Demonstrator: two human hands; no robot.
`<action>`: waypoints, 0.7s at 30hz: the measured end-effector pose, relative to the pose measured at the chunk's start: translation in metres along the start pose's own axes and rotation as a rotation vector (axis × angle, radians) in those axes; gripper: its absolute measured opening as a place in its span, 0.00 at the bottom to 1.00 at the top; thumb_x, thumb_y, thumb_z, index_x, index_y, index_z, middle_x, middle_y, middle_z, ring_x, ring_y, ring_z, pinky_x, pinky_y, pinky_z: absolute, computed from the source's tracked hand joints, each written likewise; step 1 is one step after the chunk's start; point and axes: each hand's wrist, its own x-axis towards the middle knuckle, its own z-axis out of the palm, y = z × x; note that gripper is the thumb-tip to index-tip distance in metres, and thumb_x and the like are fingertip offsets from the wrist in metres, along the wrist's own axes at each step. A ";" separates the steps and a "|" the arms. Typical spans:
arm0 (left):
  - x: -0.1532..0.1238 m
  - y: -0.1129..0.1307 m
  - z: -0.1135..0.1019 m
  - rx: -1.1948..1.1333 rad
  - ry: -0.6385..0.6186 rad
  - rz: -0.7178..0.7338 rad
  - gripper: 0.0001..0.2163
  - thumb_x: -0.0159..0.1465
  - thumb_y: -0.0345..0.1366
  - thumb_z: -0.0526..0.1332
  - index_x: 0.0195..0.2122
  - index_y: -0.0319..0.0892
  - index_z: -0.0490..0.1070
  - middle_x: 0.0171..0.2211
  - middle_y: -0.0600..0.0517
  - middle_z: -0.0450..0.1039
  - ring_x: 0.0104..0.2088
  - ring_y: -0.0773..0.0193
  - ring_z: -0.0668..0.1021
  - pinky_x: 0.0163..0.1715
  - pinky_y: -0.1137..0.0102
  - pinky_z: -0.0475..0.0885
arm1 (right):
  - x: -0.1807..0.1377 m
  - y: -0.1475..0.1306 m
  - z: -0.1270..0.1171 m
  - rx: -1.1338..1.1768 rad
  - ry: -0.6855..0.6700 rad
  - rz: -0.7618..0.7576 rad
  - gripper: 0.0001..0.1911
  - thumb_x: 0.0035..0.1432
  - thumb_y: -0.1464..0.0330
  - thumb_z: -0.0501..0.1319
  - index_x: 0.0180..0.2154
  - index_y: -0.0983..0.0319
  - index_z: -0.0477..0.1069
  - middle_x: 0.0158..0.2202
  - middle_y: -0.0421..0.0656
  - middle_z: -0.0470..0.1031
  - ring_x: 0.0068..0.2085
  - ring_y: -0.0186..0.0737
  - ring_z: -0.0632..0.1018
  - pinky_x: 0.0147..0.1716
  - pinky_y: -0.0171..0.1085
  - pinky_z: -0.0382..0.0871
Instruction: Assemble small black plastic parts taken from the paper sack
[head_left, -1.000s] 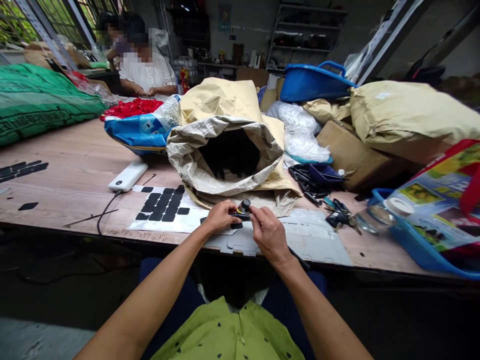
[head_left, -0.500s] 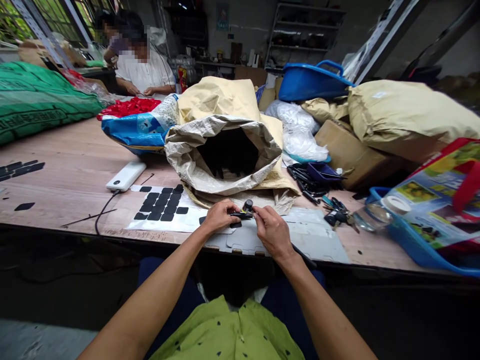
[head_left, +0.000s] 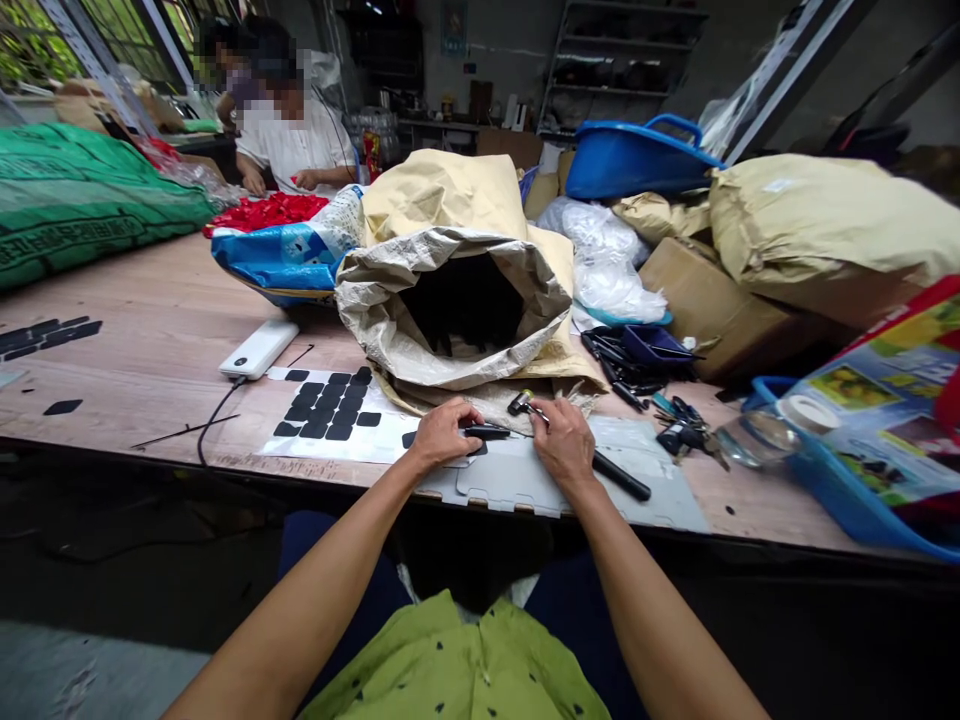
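Note:
My left hand (head_left: 448, 432) is closed on a slim black pointed piece (head_left: 489, 431), its tip toward the right, low over the grey board (head_left: 525, 482). In my right hand (head_left: 561, 440) is a small hammer; its dark head (head_left: 518, 402) with a yellowish end and thin metal shank sticks out to the left. The hammer's black handle (head_left: 622, 475) reaches out below the hand to the right. Close by on the left, a white sheet (head_left: 360, 444) carries rows of black rounded patches (head_left: 328, 403). My fingers partly cover the black piece.
Behind my hands a paper sack (head_left: 375, 310) lies with its dark mouth toward me. A white power bank (head_left: 259, 348) with a cable sits left. To the right are black parts (head_left: 619, 375), keys (head_left: 679, 425), a clear jar (head_left: 757, 438) and a blue basin (head_left: 840, 490). Another person (head_left: 296, 150) works behind.
The hammer head has moved up and right, away from the black piece, and its handle now shows beside my right hand. My left hand still holds the piece. The view has shifted slightly.

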 end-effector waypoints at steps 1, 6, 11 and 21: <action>0.000 0.001 0.000 -0.004 0.000 0.000 0.12 0.50 0.31 0.70 0.38 0.44 0.79 0.35 0.55 0.73 0.36 0.62 0.77 0.39 0.70 0.70 | -0.001 -0.001 0.000 -0.005 0.001 -0.001 0.12 0.64 0.68 0.59 0.46 0.57 0.78 0.38 0.44 0.74 0.42 0.43 0.70 0.45 0.38 0.62; -0.002 0.002 -0.001 -0.008 -0.006 -0.012 0.12 0.50 0.33 0.71 0.37 0.44 0.78 0.35 0.55 0.73 0.37 0.62 0.76 0.39 0.70 0.69 | -0.001 -0.001 0.000 -0.033 -0.003 -0.008 0.12 0.64 0.68 0.60 0.47 0.57 0.77 0.39 0.44 0.73 0.42 0.43 0.70 0.45 0.39 0.62; 0.001 -0.004 0.003 0.008 -0.002 0.002 0.10 0.53 0.34 0.71 0.37 0.44 0.78 0.35 0.55 0.72 0.35 0.63 0.76 0.37 0.70 0.68 | -0.001 -0.001 0.001 -0.050 0.000 -0.008 0.11 0.63 0.68 0.60 0.46 0.57 0.77 0.39 0.44 0.73 0.42 0.44 0.69 0.45 0.39 0.61; -0.073 0.041 -0.009 -0.763 -0.665 -0.141 0.16 0.64 0.46 0.66 0.46 0.41 0.77 0.36 0.48 0.80 0.34 0.63 0.77 0.36 0.70 0.71 | -0.002 -0.004 -0.001 -0.066 -0.010 0.006 0.10 0.63 0.67 0.60 0.45 0.57 0.77 0.40 0.44 0.73 0.43 0.44 0.69 0.44 0.39 0.61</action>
